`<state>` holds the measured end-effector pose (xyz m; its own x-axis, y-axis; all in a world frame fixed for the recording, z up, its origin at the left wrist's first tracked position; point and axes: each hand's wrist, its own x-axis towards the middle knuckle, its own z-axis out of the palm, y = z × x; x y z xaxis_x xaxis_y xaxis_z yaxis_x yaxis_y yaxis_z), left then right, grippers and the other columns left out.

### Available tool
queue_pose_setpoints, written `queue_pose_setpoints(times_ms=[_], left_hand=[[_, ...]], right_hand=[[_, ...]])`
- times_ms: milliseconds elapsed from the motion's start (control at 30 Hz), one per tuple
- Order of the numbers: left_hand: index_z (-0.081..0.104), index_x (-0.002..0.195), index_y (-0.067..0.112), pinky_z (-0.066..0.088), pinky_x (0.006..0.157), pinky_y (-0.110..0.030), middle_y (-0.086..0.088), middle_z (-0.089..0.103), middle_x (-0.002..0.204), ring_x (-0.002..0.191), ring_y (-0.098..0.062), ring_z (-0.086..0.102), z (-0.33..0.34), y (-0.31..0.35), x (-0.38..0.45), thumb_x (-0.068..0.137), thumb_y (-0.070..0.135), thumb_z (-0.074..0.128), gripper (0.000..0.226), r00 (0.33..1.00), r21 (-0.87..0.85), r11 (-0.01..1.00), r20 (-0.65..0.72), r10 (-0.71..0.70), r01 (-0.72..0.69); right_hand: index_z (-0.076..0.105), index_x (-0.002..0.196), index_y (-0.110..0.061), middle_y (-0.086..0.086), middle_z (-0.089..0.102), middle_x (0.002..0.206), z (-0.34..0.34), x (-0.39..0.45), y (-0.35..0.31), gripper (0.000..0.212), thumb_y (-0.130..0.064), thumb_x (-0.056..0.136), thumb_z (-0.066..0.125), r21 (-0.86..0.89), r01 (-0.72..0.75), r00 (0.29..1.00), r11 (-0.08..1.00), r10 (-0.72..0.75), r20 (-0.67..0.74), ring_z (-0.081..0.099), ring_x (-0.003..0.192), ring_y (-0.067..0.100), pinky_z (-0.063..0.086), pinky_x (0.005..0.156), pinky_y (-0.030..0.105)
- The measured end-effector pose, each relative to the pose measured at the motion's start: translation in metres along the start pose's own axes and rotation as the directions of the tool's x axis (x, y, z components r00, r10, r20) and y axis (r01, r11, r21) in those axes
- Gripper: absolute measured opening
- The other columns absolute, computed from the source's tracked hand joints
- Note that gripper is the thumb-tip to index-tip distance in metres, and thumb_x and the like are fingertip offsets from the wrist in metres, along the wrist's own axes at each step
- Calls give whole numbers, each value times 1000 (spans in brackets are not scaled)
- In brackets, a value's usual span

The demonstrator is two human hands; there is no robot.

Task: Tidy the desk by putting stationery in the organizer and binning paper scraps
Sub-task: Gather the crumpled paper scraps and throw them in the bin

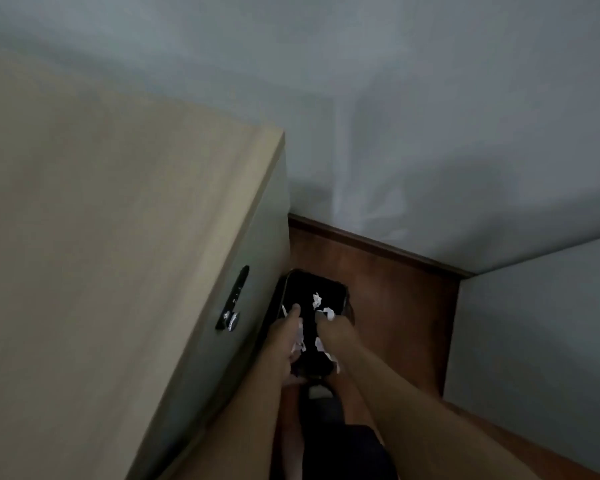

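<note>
Down there, both hands hover over the bin [340, 289]: left hand [284, 337] loosely open by scraps [321, 306], right hand [329, 329] pinching one (blurry).

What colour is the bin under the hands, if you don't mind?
The bin is black, seen in the head view.

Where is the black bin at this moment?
In the head view, the black bin stands on the wooden floor, right of the desk, below both hands.
</note>
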<state>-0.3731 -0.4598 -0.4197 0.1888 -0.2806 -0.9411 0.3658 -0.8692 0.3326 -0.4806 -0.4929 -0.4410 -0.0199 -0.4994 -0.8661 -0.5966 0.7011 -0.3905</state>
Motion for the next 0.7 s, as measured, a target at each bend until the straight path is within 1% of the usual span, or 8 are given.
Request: queue_pose_setpoints(times_ms=[67,133,233,333,433,533,600,700], left_hand=[[70,114,10,51,66,-29,-9,71,96,79,-21,64,2,-1,25,97,57,48,55,1000,0,1000,7,-8,8],[65,126,9,54,73,-29,-8,70,107,89,-21,65,3,-2,38,97,60,45,62,1000,-17,999,9,-28,28],[56,137,19,51,98,-39,-9,60,135,119,-29,59,7,1,41,99,60,41,58,1000,-18,999,-10,-26,26],[59,122,17,52,84,-33,-6,66,113,98,-25,64,9,5,35,101,57,38,50,998,-27,1000,-67,10,-12],[53,140,15,46,95,-34,-5,56,141,124,-25,56,7,5,39,101,59,33,61,997,-23,1000,-69,17,-18],[51,144,16,40,91,-33,-7,53,146,132,-24,50,5,8,34,101,60,30,65,998,-85,996,-50,34,-38],[48,147,16,41,102,-37,-7,48,149,136,-25,46,5,12,34,100,62,32,67,998,-99,994,-36,50,-53],[57,138,20,39,98,-35,5,54,137,133,-21,50,3,13,34,103,54,35,54,996,16,996,18,91,-92]], right_hand=[[60,120,0,13,68,102,14,33,3,46,-37,94,59,166,-96,995,981,88,55,65,91,27,47,65,26],[56,127,-3,15,66,114,22,51,4,51,-38,91,65,338,-162,985,927,132,111,64,92,27,47,61,27],[61,83,-9,12,62,83,24,66,-1,38,-46,92,55,455,-186,983,871,160,96,57,69,25,43,61,27],[56,65,-10,7,49,57,21,69,-5,55,-45,101,35,507,-197,977,839,213,26,41,48,20,35,53,28],[51,56,-10,6,48,51,21,67,-9,65,-51,103,33,519,-210,971,828,237,15,42,44,21,37,51,28],[56,59,-8,7,52,54,22,68,-10,67,-51,104,31,537,-225,967,813,253,22,43,44,21,37,50,29],[57,67,-7,7,54,62,21,73,-13,61,-45,106,29,546,-229,961,806,277,-4,45,51,21,38,55,29],[52,74,-8,8,56,60,18,76,-15,53,-42,107,29,543,-226,962,809,272,-4,52,55,21,38,54,28]])
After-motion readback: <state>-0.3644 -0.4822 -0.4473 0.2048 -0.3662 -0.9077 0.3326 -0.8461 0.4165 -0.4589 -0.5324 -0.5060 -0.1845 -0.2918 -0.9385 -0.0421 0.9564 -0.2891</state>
